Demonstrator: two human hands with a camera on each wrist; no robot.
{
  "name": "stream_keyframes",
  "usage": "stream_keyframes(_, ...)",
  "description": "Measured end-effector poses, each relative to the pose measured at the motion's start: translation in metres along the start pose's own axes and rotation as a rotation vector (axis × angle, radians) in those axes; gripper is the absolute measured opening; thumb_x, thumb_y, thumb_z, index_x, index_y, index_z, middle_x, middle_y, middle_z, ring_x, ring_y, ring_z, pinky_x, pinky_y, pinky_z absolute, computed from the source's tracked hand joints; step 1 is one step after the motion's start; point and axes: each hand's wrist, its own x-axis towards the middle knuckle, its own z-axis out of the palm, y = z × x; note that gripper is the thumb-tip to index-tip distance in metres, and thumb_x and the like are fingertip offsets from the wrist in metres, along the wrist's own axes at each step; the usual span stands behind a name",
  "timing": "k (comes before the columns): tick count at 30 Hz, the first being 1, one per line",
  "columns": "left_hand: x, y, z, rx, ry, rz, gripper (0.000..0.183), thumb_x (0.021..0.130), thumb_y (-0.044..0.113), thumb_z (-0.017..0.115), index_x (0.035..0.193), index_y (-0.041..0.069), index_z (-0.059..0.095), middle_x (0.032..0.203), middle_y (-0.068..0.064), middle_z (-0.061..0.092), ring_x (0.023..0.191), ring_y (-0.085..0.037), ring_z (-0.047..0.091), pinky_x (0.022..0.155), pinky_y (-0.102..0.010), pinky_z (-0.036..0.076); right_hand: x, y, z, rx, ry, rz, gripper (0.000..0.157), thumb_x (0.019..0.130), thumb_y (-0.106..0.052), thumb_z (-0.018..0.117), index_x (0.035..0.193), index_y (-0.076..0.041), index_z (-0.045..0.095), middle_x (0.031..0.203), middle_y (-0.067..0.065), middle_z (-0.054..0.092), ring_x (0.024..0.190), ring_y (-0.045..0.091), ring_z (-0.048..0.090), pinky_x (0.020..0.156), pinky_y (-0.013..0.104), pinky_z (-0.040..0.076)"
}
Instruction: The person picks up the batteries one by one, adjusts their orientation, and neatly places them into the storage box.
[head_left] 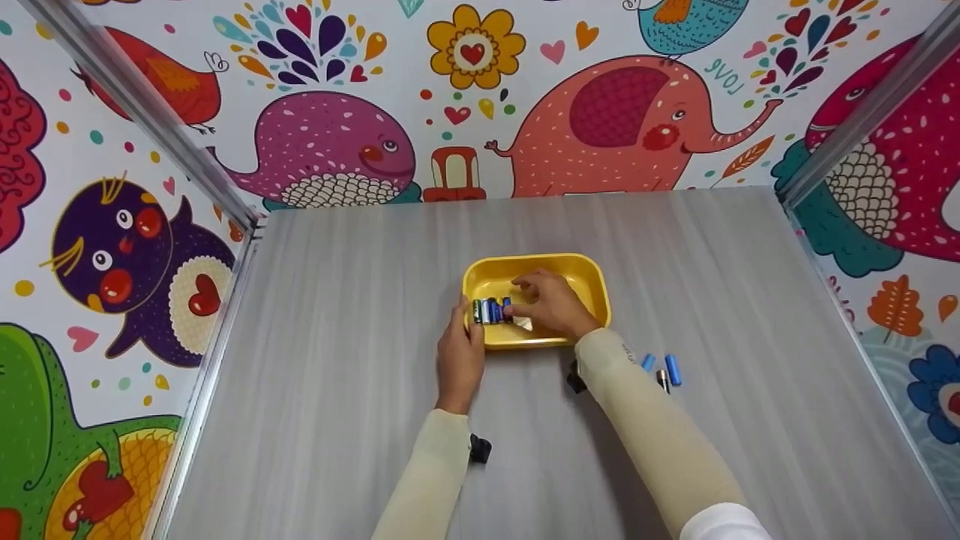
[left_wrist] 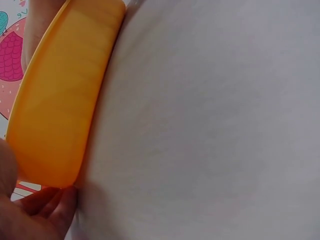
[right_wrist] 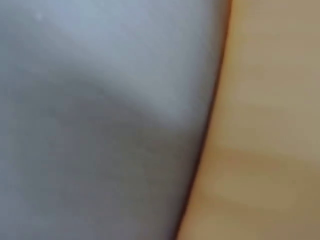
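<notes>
Left hand (head_left: 459, 367) grips left wall of yellow tray (head_left: 594, 279); right hand (head_left: 556, 304) unclenched inside, thumb against battery row (head_left: 493, 311). Tray sits mid-counter (head_left: 337, 337), towards far edge. My worry: thumb nudge scatters row, or right sleeve (head_left: 660, 435) brushes loose batteries (head_left: 673, 370), rolling them towards counter's right edge.

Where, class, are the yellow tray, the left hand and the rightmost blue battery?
Yellow tray (left_wrist: 62, 100), left wrist view: its outer wall.
Left hand (head_left: 460, 364), head view: its back.
Rightmost blue battery (head_left: 673, 370), head view: middle of its casing.
</notes>
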Motion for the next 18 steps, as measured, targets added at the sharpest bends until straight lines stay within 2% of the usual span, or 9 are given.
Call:
stream_keyframes(3, 0.000, 0.000, 0.000, 0.007, 0.015, 0.017, 0.050, 0.101, 0.016, 0.057, 0.151, 0.018, 0.050, 0.144, -0.007, 0.062, 0.107, -0.020, 0.065, 0.096, -0.043, 0.053, -0.005, -0.001, -0.012, 0.000, 0.019, 0.007, 0.056, 0.086, -0.044, 0.080, 0.130, -0.012, 0.067, 0.123, 0.006, 0.064, 0.110, 0.025, 0.059, 0.102, 0.044, 0.052)
stream_keyframes(6, -0.001, 0.000, 0.001, 0.005, 0.010, 0.008, 0.050, 0.102, 0.018, 0.056, 0.151, 0.020, 0.049, 0.146, -0.005, 0.061, 0.116, -0.021, 0.065, 0.101, -0.043, 0.052, -0.013, 0.002, -0.026, 0.011, 0.061, -0.024, 0.053, 0.089, -0.044, 0.077, 0.129, -0.010, 0.068, 0.124, 0.010, 0.065, 0.108, 0.027, 0.060, 0.099, 0.044, 0.053)
stream_keyframes(11, -0.001, 0.000, -0.001, -0.003, -0.014, -0.029, 0.051, 0.104, 0.020, 0.053, 0.154, 0.024, 0.046, 0.149, -0.002, 0.058, 0.112, -0.017, 0.063, 0.103, -0.042, 0.051, -0.032, 0.011, -0.053, 0.045, 0.154, -0.074, 0.050, 0.091, -0.044, 0.074, 0.128, -0.010, 0.069, 0.123, 0.011, 0.067, 0.105, 0.028, 0.061, 0.095, 0.046, 0.055)
stream_keyframes(18, -0.001, -0.001, 0.001, -0.010, -0.009, -0.022, 0.052, 0.104, 0.019, 0.054, 0.154, 0.023, 0.045, 0.147, -0.004, 0.060, 0.107, -0.018, 0.062, 0.101, -0.043, 0.052, -0.067, 0.026, -0.086, 0.033, 0.276, -0.140, 0.046, 0.092, -0.042, 0.075, 0.123, -0.008, 0.071, 0.116, 0.011, 0.068, 0.100, 0.026, 0.063, 0.091, 0.050, 0.057)
